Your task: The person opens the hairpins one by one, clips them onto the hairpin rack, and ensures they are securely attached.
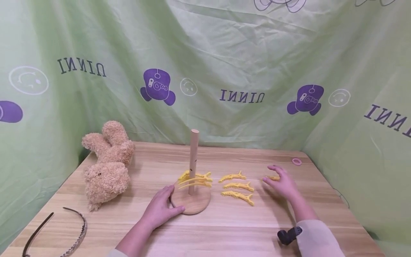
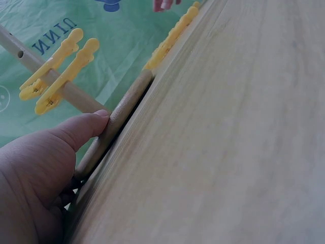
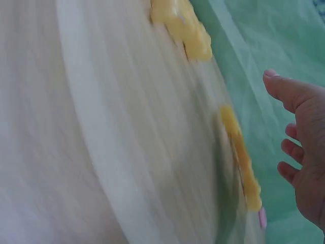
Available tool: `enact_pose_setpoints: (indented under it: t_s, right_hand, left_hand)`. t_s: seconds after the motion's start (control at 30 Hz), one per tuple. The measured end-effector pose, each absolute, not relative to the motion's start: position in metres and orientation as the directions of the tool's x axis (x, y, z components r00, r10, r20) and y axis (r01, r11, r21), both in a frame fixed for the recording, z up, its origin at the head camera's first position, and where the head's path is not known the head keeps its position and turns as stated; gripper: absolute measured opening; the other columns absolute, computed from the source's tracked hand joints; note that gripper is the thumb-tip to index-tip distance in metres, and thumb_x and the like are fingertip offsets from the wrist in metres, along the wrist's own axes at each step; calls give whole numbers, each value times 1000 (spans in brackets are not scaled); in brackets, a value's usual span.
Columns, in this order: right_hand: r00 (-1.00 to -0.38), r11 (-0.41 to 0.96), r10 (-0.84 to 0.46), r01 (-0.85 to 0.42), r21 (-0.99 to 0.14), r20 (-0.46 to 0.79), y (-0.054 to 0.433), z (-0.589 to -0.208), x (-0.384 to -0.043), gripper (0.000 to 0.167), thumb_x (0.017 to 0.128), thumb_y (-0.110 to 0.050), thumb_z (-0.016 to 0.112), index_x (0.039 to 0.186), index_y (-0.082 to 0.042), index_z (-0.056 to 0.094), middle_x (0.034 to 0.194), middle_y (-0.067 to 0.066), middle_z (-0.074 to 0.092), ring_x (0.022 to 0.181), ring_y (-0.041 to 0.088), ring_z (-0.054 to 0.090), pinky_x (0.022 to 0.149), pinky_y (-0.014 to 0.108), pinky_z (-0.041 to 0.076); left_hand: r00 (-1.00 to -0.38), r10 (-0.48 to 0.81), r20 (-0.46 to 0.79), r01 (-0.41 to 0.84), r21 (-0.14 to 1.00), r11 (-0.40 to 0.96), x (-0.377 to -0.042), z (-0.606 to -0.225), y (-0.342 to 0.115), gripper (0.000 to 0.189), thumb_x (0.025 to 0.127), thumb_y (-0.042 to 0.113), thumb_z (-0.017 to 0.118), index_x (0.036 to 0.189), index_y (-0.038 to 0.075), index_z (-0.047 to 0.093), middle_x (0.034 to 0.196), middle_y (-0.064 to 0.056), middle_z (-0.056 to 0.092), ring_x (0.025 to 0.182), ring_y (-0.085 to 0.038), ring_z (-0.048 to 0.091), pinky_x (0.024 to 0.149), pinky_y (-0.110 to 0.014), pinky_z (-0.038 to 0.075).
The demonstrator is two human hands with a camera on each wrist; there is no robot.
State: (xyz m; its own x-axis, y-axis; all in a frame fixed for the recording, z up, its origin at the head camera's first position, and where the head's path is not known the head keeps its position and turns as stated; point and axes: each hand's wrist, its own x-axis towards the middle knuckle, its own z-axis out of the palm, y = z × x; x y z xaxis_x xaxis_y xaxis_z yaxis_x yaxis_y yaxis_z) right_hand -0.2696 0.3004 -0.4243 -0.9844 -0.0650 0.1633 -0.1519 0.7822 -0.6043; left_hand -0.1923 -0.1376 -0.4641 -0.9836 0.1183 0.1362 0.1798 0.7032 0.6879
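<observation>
A wooden stand, a post (image 1: 194,151) on a round base (image 1: 194,204), is upright on the table. Yellow hair clips (image 1: 202,184) are clamped across its post; the left wrist view shows two of these clips (image 2: 71,76). My left hand (image 1: 160,210) holds the base by its rim, thumb on top, the other fingers mostly hidden. To the right of the stand, three yellow hair clips (image 1: 238,186) lie in a column. My right hand (image 1: 284,184) hovers with spread fingers over another yellow clip (image 3: 242,157), apart from it and holding nothing.
At the left lies a fluffy brown plush toy (image 1: 107,178). Nearer the front left is a dark headband (image 1: 84,228). A pink ring-shaped band (image 1: 297,161) lies at the back right. Green printed cloth (image 1: 205,71) hangs around the table (image 1: 244,228).
</observation>
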Motion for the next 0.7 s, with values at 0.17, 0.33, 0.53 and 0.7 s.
enact_pose_setpoints:
  t_s: [0.17,0.33,0.53,0.7]
  right_hand:
    - [-996,795,-40,-79,-602,78,331,-433,-275,73,91,-32,68,146,4,35,153,38,19,138,60,21,113,71,20]
    - [-997,806,-47,-71,-588,55,351,-443,-278,78,91,-32,67,146,9,30,148,42,25,134,60,27,111,69,24]
    - [-998,830,-48,-66,-553,47,359,-446,-279,73,93,-28,65,143,13,32,141,43,37,129,59,36,109,67,31]
    - [-997,866,-57,-72,-495,46,360,-445,-281,61,93,-15,60,140,16,36,136,42,43,126,59,40,108,67,33]
  left_hand:
    - [-984,122,132,180,682,709,-192,-464,-137,95,74,48,81,142,-7,44,147,-27,45,141,-45,36,118,-59,28]
    - [-983,122,138,184,680,710,-192,-465,-137,95,74,48,81,142,-7,45,147,-27,45,141,-45,36,118,-59,28]
    - [-983,121,137,182,681,709,-192,-464,-137,94,74,47,81,142,-7,44,147,-27,45,141,-45,36,117,-59,28]
    - [-984,121,133,180,683,708,-192,-463,-137,94,74,47,81,142,-7,45,147,-27,45,141,-45,36,118,-59,27]
